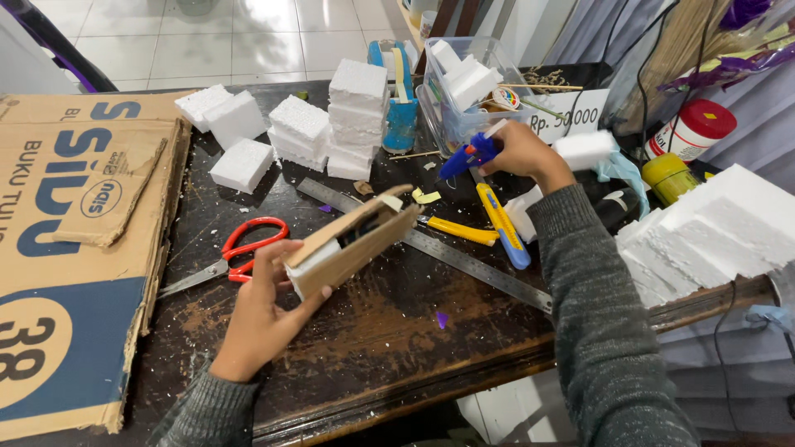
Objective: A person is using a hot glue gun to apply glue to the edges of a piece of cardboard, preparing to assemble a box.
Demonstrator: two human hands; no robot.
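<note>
The brown cardboard-wrapped white foam block is held tilted above the middle of the dark worn wooden bench, its white foam end pointing toward the near edge. The left hand is clamped on this block from below, thumb on the near face and fingers curled under it. The right hand is closed around a small blue glue gun toward the far side of the bench, the nozzle pointing left and down, well apart from the block. Just beside the block on its left lie red-handled scissors, blades pointing toward the left edge. A long steel ruler runs diagonally across the bench behind and under the block. Near it on the right lie a yellow utility knife and a yellow-and-blue utility knife. Stacks of white foam cubes stand toward the far edge, with a clear plastic tub of foam pieces beside them. A flattened brown cardboard box covers the left edge of the bench, and a large rough white foam slab sits at the right edge
</note>
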